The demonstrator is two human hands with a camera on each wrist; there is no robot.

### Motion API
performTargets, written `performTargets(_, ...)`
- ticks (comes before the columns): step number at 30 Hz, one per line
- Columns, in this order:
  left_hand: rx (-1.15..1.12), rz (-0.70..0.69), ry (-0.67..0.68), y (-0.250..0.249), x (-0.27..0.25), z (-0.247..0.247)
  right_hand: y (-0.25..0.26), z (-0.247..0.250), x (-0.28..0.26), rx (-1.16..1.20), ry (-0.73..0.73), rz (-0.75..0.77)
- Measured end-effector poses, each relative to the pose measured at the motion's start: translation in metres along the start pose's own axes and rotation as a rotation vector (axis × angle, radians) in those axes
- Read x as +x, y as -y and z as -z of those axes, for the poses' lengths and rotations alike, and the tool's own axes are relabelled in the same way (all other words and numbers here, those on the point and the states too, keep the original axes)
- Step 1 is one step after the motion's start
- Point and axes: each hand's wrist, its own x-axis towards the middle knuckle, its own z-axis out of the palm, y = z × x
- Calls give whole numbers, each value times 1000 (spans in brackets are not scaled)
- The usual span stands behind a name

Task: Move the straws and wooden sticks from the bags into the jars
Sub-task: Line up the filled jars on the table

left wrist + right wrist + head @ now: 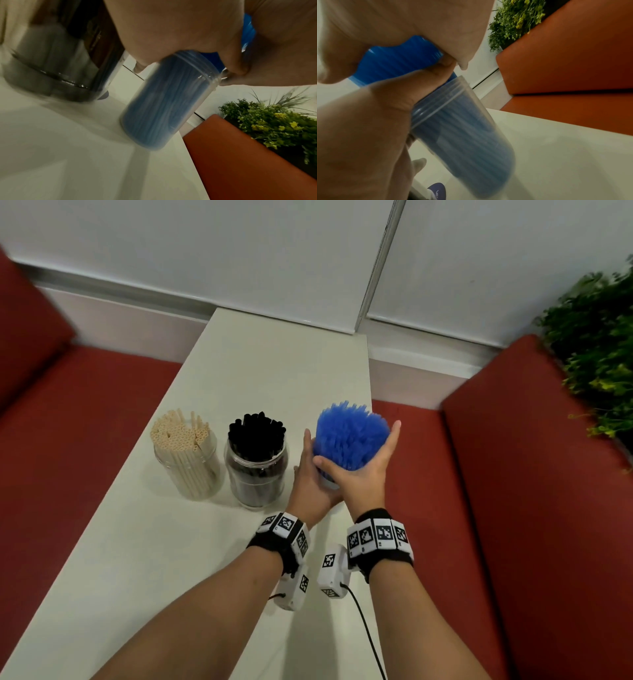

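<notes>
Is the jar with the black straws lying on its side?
No, the black-straw jar stands upright on the table, between the tan sticks jar and the hands.

Dim, even indoor light — wrist views motion-blurred (edges bowed).

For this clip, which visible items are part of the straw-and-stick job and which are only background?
Job: blue straws in a clear jar, held by left hand and right hand; jar of black straws; jar of pale sticks.

Background: white table, red seats, green plant.
</notes>
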Motion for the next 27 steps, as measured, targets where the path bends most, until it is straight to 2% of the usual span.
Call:
performTargets(4, -72, -74, -59, 7, 13, -7, -7, -13, 10, -59, -53, 96)
performTargets(9, -175, 31, -158, 13, 14, -10, 7, -13, 17, -61, -146, 149)
performTargets(12, -110, 58, -129, 13, 15, -7, 23, 6, 19, -9, -167, 241)
performTargets(14, 1, 52, -147, 11, 13, -5, 37, 21, 16, -67, -153, 333)
performTargets(17, 56, 23, -169, 7, 12, -7, 53, 33, 15, -357, -67, 394)
performTargets(20, -95, 5, -142, -1, 15, -12, 56, 18, 26, -899, 236, 275)
performTargets(22, -121, 10, -97, -6, 17, -13, 55, -3, 35, -1080, 334, 208)
performTargets(27, -163, 59, -129, -14, 13, -8, 60, -34, 45, -1157, 158, 189)
